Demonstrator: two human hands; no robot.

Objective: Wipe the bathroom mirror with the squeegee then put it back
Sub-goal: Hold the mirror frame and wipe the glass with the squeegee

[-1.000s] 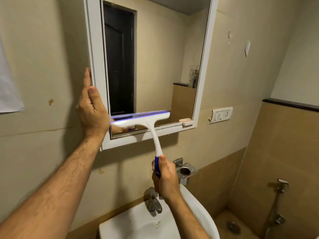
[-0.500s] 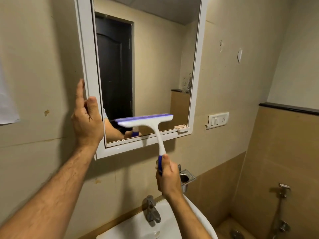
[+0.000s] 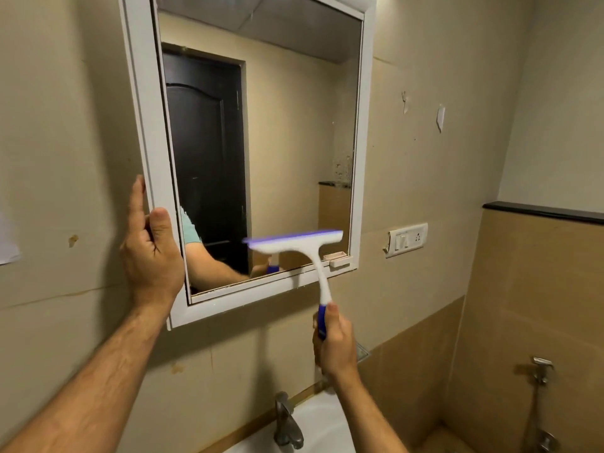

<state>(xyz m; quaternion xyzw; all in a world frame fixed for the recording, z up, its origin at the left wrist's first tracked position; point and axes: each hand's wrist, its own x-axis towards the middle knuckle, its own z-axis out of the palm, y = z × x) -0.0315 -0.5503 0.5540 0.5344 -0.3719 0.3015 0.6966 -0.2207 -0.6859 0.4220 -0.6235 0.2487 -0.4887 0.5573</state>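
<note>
White framing is gripped on the left, where the left hand is wrapped over the edge of the mirror frame, thumb laid on its front face and fingers curled behind, so the panel is steadied against the wall. Further right, the squeegee is held low on the glass, its blue-edged blade lying roughly level near the bottom right corner, just above the small white catch on the frame. The blade is blurred, so whether its rubber edge is pressed flat to the glass cannot be told for certain. Below and to the right, the blue handle is clamped in the right hand, fingers closed around it and thumb on top.

For this stroke to be done well, the blade should be kept in full, even contact and tilted slightly, with steady pressure carried to the frame. Each pass is best overlapped with the one beside it, so no streak is left. The steadying grip should be kept firm throughout. The tap and the basin lie beneath.
</note>
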